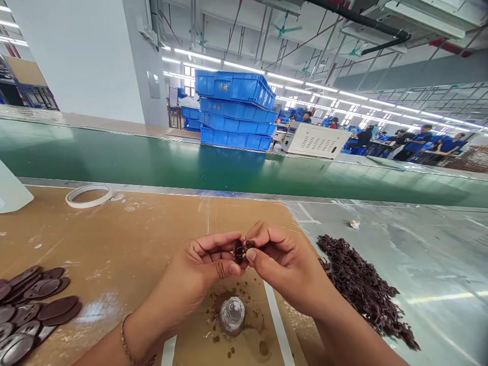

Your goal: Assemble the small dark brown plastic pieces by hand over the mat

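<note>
We held a small dark oval piece pinched between left hand and right hand, both clenched on it, above the brown mat. Only writing seen: yellow characters on the stacked blue crates far across the green conveyor, too small to read. Clear bottle cap sat just below the hands. Dark discs near left, dark scrap pile right, tape ring far left.

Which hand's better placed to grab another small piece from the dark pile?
Right, probably. The right hand is beside the dark pile at right; the left hand sits farther off and pinches the oval disc, nearer the disc stack at left.
</note>
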Tool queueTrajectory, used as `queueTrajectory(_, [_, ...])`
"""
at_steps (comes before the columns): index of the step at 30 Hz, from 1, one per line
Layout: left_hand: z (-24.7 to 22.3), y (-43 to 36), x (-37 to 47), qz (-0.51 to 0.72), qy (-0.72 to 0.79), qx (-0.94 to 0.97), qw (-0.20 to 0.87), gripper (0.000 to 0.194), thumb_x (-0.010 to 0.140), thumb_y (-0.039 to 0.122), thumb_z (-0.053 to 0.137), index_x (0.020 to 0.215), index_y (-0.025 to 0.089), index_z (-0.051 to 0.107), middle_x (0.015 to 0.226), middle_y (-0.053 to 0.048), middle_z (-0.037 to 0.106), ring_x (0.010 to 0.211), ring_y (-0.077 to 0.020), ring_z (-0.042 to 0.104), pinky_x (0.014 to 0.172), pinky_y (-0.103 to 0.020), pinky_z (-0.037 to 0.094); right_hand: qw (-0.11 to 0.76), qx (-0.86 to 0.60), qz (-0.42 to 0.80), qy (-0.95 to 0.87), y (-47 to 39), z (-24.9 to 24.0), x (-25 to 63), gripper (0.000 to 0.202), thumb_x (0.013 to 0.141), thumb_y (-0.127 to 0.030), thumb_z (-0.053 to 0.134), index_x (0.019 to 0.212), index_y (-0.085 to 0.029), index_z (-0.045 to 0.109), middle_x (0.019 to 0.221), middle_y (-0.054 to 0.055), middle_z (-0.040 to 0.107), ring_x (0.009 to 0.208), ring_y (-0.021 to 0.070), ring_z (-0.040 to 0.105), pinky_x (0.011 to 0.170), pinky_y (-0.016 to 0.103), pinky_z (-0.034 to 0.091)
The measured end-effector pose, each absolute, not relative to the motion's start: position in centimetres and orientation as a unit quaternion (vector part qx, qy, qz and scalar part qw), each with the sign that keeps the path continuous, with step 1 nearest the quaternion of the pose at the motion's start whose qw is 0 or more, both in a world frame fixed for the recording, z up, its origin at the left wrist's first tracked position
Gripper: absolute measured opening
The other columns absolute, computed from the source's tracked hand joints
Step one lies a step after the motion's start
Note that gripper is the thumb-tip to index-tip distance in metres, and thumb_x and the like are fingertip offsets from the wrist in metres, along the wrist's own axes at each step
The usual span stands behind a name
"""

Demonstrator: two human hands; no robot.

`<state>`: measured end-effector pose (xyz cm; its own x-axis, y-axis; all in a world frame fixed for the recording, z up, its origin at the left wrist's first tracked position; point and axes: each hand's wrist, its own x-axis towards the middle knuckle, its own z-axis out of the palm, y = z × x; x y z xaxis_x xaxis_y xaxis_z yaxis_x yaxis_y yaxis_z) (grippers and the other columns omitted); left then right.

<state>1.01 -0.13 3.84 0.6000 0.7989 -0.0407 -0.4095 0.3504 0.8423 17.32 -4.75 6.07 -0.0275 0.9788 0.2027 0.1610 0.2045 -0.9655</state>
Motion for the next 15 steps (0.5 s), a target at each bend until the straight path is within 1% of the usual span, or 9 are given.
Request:
queueTrajectory(5, [3.58, -0.15, 0.88, 0.382, 0.232, 0.426, 0.786, 0.030, 0.065, 0.012, 0.086, 0.093, 0.024, 0.080, 0.079, 0.000, 0.077, 0.067, -0.0066, 0.065, 0.070, -0.014, 0.055, 0.503, -0.482, 0.408, -0.590, -4.64, 6.04, 17.16, 0.019, 0.078, -0.025, 0.063, 0.069, -0.020, 0.048, 0.071, -0.001, 0.051, 0.065, 0.0138, 0.048, 0.060, 0.029, 0.042])
queueTrajectory(9, [3.48, 0.04, 0.88, 0.386, 0.238, 0.430, 0.780, 0.031, 0.065, 0.010, 0.085, 0.092, 0.023, 0.080, 0.079, 0.000, 0.077, 0.066, -0.0064, 0.065, 0.070, -0.014, 0.055, 0.516, -0.478, 0.402, -0.587, -4.51, 5.87, 17.15, 0.019, 0.078, -0.023, 0.066, 0.069, -0.019, 0.049, 0.071, -0.001, 0.052, 0.065, 0.0117, 0.049, 0.062, 0.028, 0.043])
queueTrajectory(12, [3.28, 0.28, 0.82, 0.394, 0.250, 0.439, 0.768, 0.030, 0.065, 0.009, 0.083, 0.091, 0.023, 0.080, 0.082, -0.001, 0.078, 0.067, -0.0078, 0.067, 0.072, -0.016, 0.056, 0.522, -0.436, 0.450, -0.578, -4.53, 5.95, 17.16, 0.018, 0.081, -0.023, 0.068, 0.071, -0.017, 0.054, 0.073, -0.001, 0.058, 0.066, 0.0102, 0.056, 0.065, 0.026, 0.048])
queueTrajectory(15, [3.12, 0.50, 0.59, 0.399, 0.247, 0.460, 0.754, 0.021, 0.067, 0.008, 0.080, 0.083, 0.021, 0.080, 0.072, -0.001, 0.077, 0.064, -0.0093, 0.068, 0.068, -0.016, 0.056, 0.521, -0.359, 0.528, -0.566, -4.66, 6.11, 17.13, 0.019, 0.085, -0.023, 0.070, 0.074, -0.016, 0.056, 0.074, 0.000, 0.065, 0.070, 0.0091, 0.063, 0.070, 0.024, 0.052])
